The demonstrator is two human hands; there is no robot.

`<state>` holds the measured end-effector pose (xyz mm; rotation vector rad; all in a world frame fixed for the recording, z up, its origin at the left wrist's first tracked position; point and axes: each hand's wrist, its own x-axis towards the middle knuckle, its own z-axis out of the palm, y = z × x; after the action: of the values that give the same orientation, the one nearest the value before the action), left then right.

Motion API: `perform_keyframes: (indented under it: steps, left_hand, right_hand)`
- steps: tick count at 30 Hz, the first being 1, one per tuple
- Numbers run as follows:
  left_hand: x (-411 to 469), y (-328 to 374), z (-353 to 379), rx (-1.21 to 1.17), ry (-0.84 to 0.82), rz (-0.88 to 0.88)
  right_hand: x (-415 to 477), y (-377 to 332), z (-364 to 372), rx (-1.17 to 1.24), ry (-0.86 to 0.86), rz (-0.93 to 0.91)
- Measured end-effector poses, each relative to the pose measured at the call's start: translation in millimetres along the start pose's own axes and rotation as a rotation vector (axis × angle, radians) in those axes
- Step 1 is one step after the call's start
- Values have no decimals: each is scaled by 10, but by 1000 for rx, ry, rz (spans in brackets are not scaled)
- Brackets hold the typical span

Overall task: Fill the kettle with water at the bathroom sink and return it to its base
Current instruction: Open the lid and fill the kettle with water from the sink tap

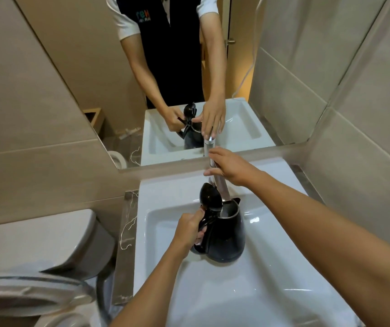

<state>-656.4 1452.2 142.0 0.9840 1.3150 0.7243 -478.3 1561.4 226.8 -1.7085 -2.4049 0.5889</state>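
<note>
A black kettle [228,234] stands upright in the white sink [248,291], its lid [210,195] flipped open. My left hand [190,228] grips the kettle's handle on its left side. The chrome tap [221,185] slants down from the back, with its spout over the kettle's open mouth. My right hand [229,167] rests on top of the tap, fingers around its lever. Whether water is running cannot be made out. The kettle's base is out of sight.
A mirror [71,67] behind the sink reflects the person and the kettle. A white toilet [35,251] with its cistern stands to the left, across a narrow marble ledge [127,232]. Beige tiled walls [354,138] close in on the right.
</note>
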Motion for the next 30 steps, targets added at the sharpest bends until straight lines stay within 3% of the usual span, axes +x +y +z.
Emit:
perform_keyframes:
  steps: [6, 30]
  left_hand:
    - [-22, -12, -1, 15, 31, -7]
    - [-71, -19, -42, 17, 48, 6]
  right_hand:
    - [-33, -41, 12, -3, -66, 0]
    - [-96, -50, -3, -61, -69, -3]
